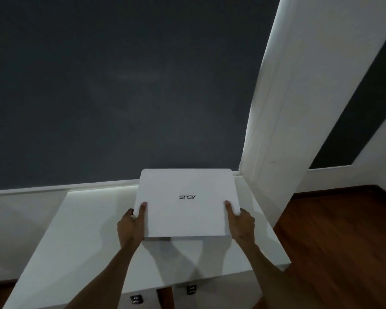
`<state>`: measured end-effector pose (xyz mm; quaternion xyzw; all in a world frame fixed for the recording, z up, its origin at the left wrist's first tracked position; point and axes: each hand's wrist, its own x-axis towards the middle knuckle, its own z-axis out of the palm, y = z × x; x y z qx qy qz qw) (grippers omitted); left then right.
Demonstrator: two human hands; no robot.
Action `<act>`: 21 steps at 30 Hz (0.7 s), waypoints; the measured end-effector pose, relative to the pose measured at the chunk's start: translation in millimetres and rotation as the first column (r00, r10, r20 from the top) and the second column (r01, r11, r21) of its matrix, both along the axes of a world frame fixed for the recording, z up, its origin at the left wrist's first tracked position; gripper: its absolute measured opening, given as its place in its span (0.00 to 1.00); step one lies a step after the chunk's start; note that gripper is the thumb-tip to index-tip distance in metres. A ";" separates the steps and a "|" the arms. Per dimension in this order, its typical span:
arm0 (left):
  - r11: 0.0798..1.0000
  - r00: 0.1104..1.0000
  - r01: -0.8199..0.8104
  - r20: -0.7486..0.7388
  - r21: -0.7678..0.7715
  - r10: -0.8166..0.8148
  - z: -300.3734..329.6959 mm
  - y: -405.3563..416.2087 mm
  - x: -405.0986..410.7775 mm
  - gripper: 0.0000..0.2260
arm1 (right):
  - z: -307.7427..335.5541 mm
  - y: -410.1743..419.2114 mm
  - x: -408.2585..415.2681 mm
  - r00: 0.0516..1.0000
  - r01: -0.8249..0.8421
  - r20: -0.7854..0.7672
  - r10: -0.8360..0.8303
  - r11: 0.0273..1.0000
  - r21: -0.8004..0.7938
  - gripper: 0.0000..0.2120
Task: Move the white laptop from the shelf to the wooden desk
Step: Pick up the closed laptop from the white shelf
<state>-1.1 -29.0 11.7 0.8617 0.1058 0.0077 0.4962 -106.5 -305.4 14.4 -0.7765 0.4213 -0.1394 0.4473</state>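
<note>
In the head view, you have the white laptop [186, 202] closed and held at the centre of the frame, lid up, its logo reading upside down to you. Your left hand [131, 225] clasps the lower left corner, thumb lying on the lid and the other fingers hidden beneath; your right hand [241, 220] clasps the lower right corner the same way. The laptop sits over the far right part of a white shelf top [94, 237], and you cannot tell from here whether it rests on that surface or is lifted just clear of it. Its far edge lies close to the pale ledge at the foot of the dark grey wall [120, 85], which fills the upper left and middle of the frame. Just beside its upper right corner a white upright panel [283, 108] rises, leaning toward the top right. The rest of the shelf top around the laptop is bare. Wooden floor [343, 230] shows at the lower right, and two small dark fittings [191, 289] show under the shelf's near edge at the bottom.
</note>
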 end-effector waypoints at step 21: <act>0.812 0.794 0.578 0.286 -0.078 -0.537 96.8 -206.4 -94.0 0.33 | 73.0 -100.8 -228.4 0.677 0.625 0.476 -0.561 0.780 0.030 0.19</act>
